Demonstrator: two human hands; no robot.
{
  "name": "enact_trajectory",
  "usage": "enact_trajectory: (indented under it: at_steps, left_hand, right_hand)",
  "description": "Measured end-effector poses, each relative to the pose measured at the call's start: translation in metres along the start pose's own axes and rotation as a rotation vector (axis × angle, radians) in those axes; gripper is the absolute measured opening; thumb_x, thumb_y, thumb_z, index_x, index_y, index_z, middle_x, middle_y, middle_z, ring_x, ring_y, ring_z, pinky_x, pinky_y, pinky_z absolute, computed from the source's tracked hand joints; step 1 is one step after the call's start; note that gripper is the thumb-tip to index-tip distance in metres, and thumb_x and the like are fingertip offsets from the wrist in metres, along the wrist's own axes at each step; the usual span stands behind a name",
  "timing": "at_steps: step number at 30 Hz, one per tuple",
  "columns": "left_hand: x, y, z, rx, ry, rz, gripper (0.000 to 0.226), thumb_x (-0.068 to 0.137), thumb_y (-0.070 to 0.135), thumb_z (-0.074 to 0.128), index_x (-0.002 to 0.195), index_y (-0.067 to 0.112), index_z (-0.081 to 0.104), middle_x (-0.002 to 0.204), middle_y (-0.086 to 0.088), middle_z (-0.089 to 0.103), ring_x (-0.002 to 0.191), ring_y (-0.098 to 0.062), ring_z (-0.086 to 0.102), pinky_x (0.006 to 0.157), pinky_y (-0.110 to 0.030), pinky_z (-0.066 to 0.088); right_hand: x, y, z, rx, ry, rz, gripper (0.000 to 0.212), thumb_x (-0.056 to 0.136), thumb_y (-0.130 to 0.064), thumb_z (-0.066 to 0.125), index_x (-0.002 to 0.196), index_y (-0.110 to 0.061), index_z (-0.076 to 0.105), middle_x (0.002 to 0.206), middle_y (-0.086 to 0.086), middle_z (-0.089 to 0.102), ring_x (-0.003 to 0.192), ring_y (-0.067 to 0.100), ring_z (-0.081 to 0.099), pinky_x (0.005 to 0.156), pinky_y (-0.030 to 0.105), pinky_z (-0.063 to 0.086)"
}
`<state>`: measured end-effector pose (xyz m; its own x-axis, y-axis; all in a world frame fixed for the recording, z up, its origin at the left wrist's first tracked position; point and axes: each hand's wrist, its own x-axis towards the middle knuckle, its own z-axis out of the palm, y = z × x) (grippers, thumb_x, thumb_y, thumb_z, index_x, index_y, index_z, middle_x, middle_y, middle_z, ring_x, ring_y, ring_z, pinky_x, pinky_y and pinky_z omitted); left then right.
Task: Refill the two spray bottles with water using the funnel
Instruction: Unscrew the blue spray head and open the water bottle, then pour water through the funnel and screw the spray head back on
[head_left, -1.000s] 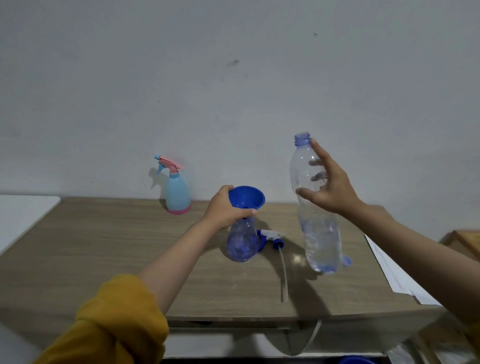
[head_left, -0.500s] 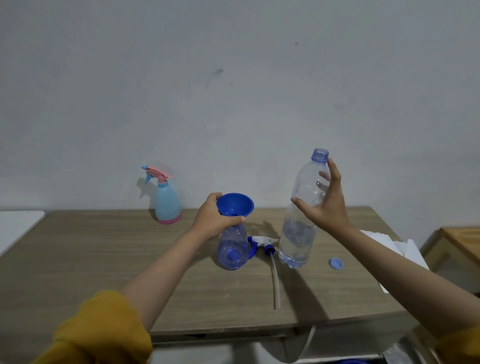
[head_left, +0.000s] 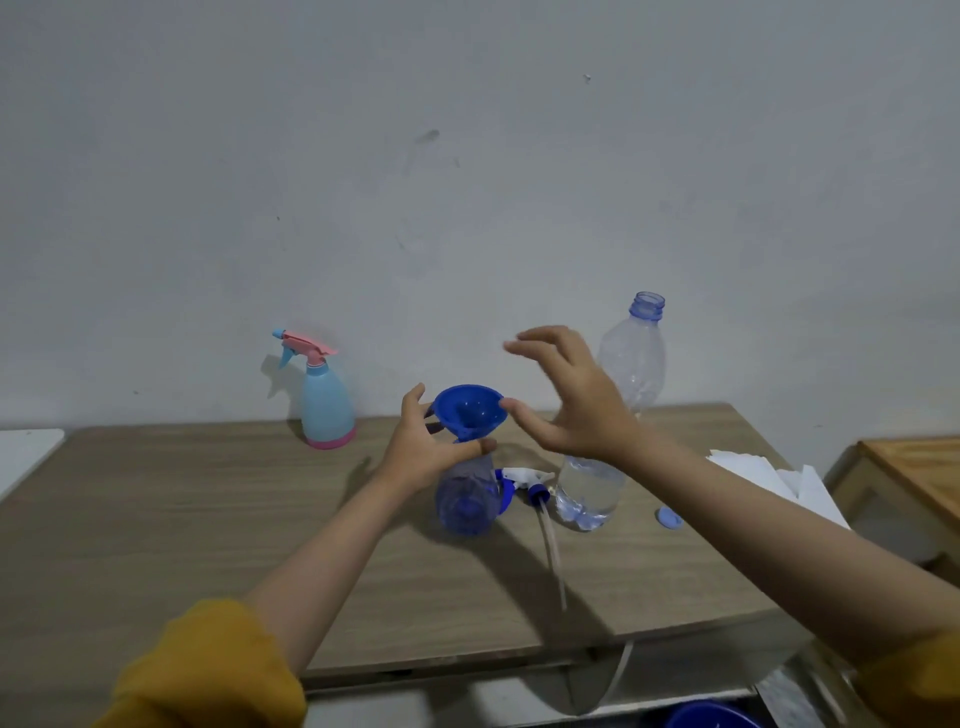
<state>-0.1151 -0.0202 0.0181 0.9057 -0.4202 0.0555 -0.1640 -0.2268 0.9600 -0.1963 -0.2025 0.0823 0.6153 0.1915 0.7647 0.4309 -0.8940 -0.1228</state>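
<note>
A blue funnel (head_left: 470, 410) sits in the neck of a translucent blue spray bottle (head_left: 465, 501) at the middle of the wooden table (head_left: 208, 519). My left hand (head_left: 423, 449) is wrapped around the funnel's stem and the bottle's neck. My right hand (head_left: 571, 405) hovers open beside the funnel, thumb near its rim. Behind it stands an uncapped clear water bottle (head_left: 636, 358) with a little water, touched by nothing. The removed spray head (head_left: 522, 477) with its tube lies between the bottles. A light blue and pink spray bottle (head_left: 327, 402) stands at the back left, head on.
A small blue cap (head_left: 669, 517) lies right of the water bottle. White papers (head_left: 769, 473) rest on the table's right edge, and a wooden side table (head_left: 914, 478) stands beyond. A blue basin's rim (head_left: 711, 719) shows below the table front. A white surface (head_left: 26, 452) adjoins at left.
My right hand set the water bottle down upright on the table, let go and moved left toward the funnel. My left hand stayed at the funnel.
</note>
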Motion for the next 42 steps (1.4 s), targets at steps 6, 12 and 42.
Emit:
enact_trajectory:
  at_steps: [6, 12, 42]
  left_hand:
    - [-0.003, -0.02, 0.006, 0.01, -0.023, -0.101, 0.104, 0.057, 0.028, 0.09, 0.141, 0.018, 0.03, 0.138, 0.002, 0.043, 0.117, -0.015, 0.044, 0.088, -0.027, 0.041]
    - [-0.001, -0.031, 0.023, 0.011, -0.008, -0.172, 0.06, 0.067, 0.011, 0.084, 0.117, 0.015, 0.05, 0.105, 0.01, 0.051, 0.096, -0.009, 0.05, 0.077, -0.018, 0.041]
    - [-0.027, -0.083, -0.038, 0.168, 0.164, -0.064, 0.069, 0.064, 0.026, 0.085, 0.125, 0.014, 0.054, 0.119, -0.001, 0.063, 0.106, -0.016, 0.06, 0.095, -0.036, 0.05]
  right_hand:
    - [0.053, -0.019, 0.032, 0.028, -0.662, 0.434, 0.079, 0.073, -0.059, 0.07, 0.139, -0.031, 0.038, 0.134, 0.004, 0.042, 0.12, 0.023, 0.047, 0.097, 0.038, 0.045]
    - [0.069, -0.019, 0.055, -0.069, -0.946, 0.522, 0.084, 0.072, -0.054, 0.074, 0.142, -0.025, 0.036, 0.136, 0.005, 0.046, 0.119, 0.025, 0.049, 0.094, 0.037, 0.046]
    - [-0.157, -0.07, 0.135, 0.203, -0.161, 1.043, 0.054, 0.052, -0.044, 0.086, 0.071, -0.023, 0.041, 0.08, -0.005, 0.051, 0.076, 0.013, 0.048, 0.062, 0.022, 0.036]
